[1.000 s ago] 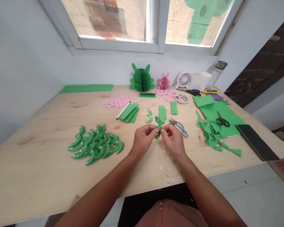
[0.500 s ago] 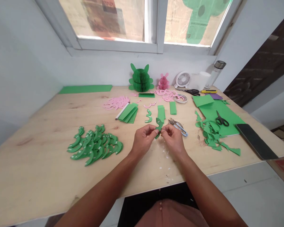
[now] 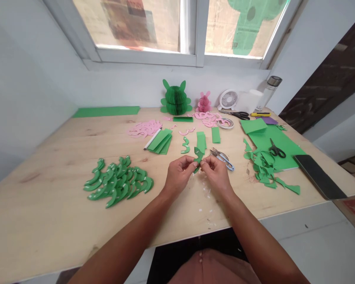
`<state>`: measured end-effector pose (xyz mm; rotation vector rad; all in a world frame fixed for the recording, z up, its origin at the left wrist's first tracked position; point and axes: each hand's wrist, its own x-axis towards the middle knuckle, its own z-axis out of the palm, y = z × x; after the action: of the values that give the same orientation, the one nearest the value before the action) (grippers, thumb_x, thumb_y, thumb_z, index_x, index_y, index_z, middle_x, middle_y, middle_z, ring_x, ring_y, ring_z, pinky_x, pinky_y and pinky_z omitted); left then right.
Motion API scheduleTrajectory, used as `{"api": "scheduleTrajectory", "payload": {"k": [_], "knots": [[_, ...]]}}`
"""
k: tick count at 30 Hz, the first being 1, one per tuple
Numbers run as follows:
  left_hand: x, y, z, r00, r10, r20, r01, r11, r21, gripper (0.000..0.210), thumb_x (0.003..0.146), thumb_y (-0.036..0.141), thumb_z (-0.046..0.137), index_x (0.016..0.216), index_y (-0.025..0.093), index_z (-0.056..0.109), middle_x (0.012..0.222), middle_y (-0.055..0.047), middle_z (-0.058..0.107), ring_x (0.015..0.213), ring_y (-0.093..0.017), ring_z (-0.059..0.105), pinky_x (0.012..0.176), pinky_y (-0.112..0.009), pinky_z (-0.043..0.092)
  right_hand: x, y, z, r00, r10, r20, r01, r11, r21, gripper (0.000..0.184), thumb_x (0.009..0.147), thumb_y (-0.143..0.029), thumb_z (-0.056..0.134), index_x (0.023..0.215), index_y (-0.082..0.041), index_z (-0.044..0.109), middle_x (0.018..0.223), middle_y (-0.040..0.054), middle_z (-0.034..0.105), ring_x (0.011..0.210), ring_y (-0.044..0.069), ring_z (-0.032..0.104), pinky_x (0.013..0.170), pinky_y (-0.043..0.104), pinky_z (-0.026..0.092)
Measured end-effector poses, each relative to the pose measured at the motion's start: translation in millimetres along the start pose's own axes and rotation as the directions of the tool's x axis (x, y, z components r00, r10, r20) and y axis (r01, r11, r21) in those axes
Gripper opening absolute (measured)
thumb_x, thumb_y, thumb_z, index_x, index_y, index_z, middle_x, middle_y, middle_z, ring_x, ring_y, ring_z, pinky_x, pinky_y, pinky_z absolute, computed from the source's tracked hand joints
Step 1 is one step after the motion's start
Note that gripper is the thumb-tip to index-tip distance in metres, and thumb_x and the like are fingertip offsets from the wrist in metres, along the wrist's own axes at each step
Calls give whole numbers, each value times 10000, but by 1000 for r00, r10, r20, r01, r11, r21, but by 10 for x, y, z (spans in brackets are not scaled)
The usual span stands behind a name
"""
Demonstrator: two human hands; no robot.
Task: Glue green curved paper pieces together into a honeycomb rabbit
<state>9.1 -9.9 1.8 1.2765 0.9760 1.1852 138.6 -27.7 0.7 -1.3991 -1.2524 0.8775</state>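
Between my two hands is a curved green paper cutout [image 3: 198, 153], its upper end sticking up above the fingertips. My left hand [image 3: 180, 173] pinches it from the left side. On its other edge, the thumb and forefinger of my right hand [image 3: 215, 173] are closed. Just beyond lie folded green paper strips [image 3: 200, 140] and a wavy green cutout [image 3: 185, 146] with white patches. Snips with blue handles [image 3: 223, 157] rest by my right hand. To the left spreads a pile of green curved cutouts [image 3: 118, 183] with small white patches.
Pink cutouts [image 3: 144, 128], a tape roll [image 3: 225, 123] and green and pink paper figures [image 3: 176, 98] stand or lie toward the wall. On the right are green scraps [image 3: 263, 167], black scissors [image 3: 276, 150], a phone [image 3: 319, 176], a small fan [image 3: 228, 99] and a bottle [image 3: 269, 92].
Both hands stay in almost the same place around the green cutout. The fingers of my right hand have shifted slightly along its edge.
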Motion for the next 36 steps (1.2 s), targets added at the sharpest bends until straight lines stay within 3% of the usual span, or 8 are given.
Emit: {"api": "scheduleTrajectory", "payload": {"k": [20,36], "knots": [[1,-10,-11,999,26,23,-27,999,22,144,691,291,674,689,149,649,632,-8,603,592,-118,513,566,-225,417,14,50,0,1000,22,2,-22,999,24,138,716,-300,551,655,-176,553,597,-6,579,551,135,526,539,248,427],[-10,47,6,999,-22,25,23,999,-40,131,664,274,691,660,151,646,596,2,587,573,-115,510,568,-229,412,15,23,-7,999,36,-3,-36,999,30,123,693,-280,559,621,-180,549,567,-10,576,527,131,526,512,242,422]]}}
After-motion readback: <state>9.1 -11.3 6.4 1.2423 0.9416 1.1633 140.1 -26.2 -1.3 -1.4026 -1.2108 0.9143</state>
